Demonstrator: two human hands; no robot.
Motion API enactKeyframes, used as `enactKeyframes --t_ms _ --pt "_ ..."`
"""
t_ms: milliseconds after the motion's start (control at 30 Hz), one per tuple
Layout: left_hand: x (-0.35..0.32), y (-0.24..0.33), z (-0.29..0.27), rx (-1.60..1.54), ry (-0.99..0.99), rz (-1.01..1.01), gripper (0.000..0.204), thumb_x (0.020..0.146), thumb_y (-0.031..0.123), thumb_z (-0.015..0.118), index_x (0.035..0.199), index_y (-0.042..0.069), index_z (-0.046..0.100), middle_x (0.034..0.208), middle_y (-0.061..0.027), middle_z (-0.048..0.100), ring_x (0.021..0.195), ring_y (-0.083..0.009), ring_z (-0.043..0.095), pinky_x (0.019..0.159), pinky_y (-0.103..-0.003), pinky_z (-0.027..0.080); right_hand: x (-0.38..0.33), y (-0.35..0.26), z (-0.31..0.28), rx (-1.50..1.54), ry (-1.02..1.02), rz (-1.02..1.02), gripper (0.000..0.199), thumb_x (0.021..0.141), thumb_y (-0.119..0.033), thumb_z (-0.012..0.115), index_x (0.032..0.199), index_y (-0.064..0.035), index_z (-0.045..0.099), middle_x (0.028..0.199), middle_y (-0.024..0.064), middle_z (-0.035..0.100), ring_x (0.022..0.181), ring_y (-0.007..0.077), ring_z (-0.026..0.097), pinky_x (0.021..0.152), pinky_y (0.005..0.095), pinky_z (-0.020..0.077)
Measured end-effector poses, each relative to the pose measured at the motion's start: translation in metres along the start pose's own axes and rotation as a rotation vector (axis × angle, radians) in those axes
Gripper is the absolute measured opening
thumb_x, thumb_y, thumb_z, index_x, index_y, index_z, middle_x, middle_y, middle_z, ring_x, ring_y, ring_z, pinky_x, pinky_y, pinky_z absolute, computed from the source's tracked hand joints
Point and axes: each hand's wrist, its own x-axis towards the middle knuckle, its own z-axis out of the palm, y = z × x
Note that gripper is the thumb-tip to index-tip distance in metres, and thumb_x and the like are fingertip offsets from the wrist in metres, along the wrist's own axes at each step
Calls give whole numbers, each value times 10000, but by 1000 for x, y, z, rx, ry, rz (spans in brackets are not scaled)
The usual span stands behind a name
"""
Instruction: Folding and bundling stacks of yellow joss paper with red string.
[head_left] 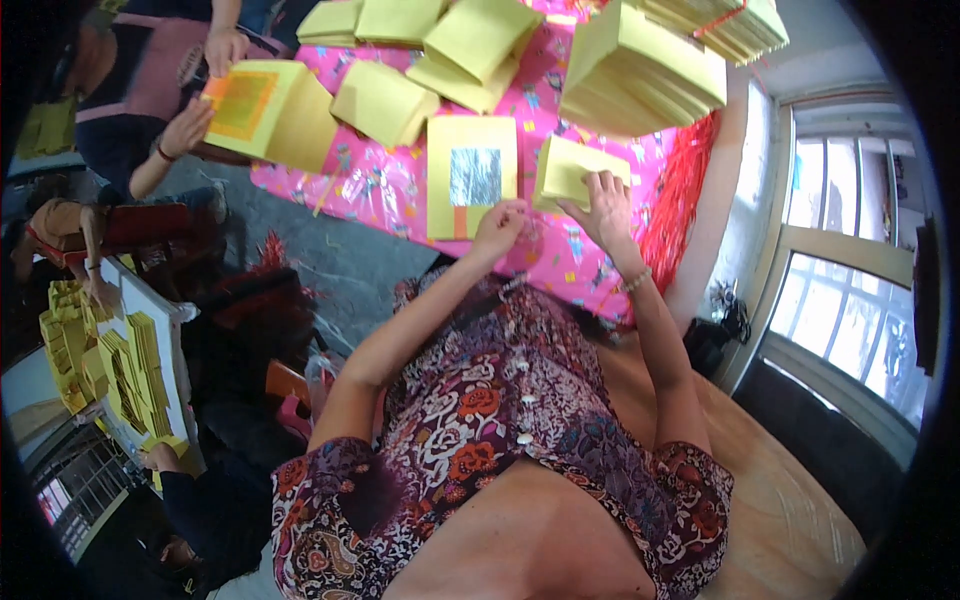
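Left hand (500, 228) curled, grip unclear | right hand (604, 212) spread on yellow stack (562, 172) | silver-centred yellow sheet (474, 178)

The person (500, 480) is wearing a dark purple, short-sleeved garment (430, 400) with red flowers and pale swirls. White buttons (525, 438) are lining its front; a beaded bracelet (637, 281) is circling the right wrist (629, 262).

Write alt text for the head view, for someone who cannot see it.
A person's right hand rests on a yellow rectangular paper stack, while the left hand curls at the lower-right corner of a yellow paper sheet bearing a silver rectangle, on a pink patterned tablecloth. At upper left, a co-worker's hands touch a yellow paper bundle.
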Motion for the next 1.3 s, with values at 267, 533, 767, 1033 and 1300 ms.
enactKeyframes --t_ms 267,533,767,1033,1300 --pt "6 98 -16 -32 82 96 287 912 153 559 1188 81 525 843 -20 585 710 -86 547 608 -225 450 78 -36 -108 373 158 73 421 825 -333 664 1079 -16 553 1021 165 589 968 322 568 803 430 447" --pt "138 297 -71 598 650 796 478 734 249 742 1092 39 506 990 -129 527 841 -254 524 755 -385 455 248 -59 -105 904 68 385 620 850 -413 624 1173 98 486 1124 259 583 1029 340 598 890 401 472" --pt "295 388 -142 846 281 124 869 691 444 768 1337 -9 402 1306 -222 459 1176 -265 503 922 -326 438 369 -45 -59 1186 -108 485 733 787 -465 652 1190 118 463 1132 274 583 1048 354 592 908 385 456" --pt "391 416 -134 627 -219 -167 677 681 453 726 1184 24 577 1070 -98 645 999 -188 599 880 -303 439 430 -6 -8 1104 -98 582 795 771 -496 648 1233 105 409 1216 315 494 1168 409 479 997 427 379" --pt "425 423 -137 425 -187 -235 624 700 260 772 1208 7 512 1070 -97 623 983 -185 611 847 -298 490 454 2 8 1092 -64 572 740 807 -445 624 1281 68 379 1249 294 475 1191 407 452 1009 430 363"
